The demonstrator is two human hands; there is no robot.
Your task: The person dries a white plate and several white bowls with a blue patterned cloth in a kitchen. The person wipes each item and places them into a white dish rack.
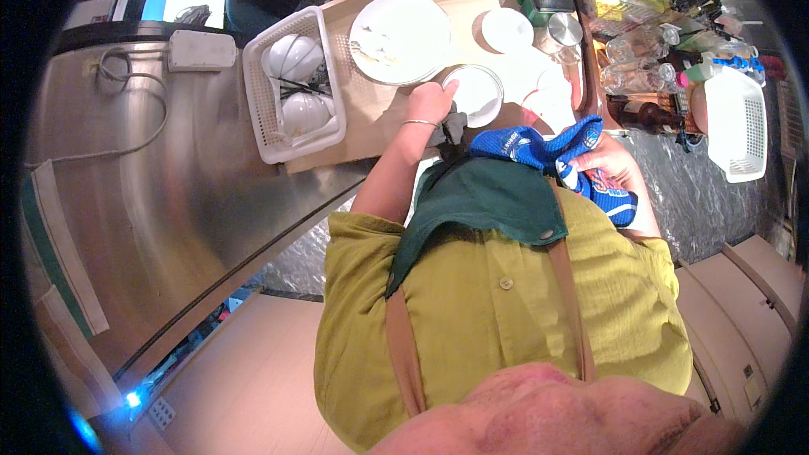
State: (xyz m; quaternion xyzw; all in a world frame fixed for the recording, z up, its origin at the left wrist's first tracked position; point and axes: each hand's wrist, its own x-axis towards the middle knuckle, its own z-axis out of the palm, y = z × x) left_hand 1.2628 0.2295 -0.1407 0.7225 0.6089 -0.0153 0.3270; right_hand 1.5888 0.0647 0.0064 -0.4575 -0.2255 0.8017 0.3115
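My left hand, with a thin bracelet at its wrist, grips the left rim of a round white dish, its thumb over the edge. Dark grey cloth bunches beside and below these fingers. To the right, my right hand is closed on a blue patterned towel, which spreads leftward in front of the green apron bib and hangs over the forearm. A large stack of white plates, the top one soiled with food scraps, stands above my left hand. A smaller white dish lies farther right.
On the left, a white plastic basket holds white bowls and dark utensils beside a steel counter. Green containers and a lidded jar stand at the tray's back right. Clear bottles and another white basket lie farther right.
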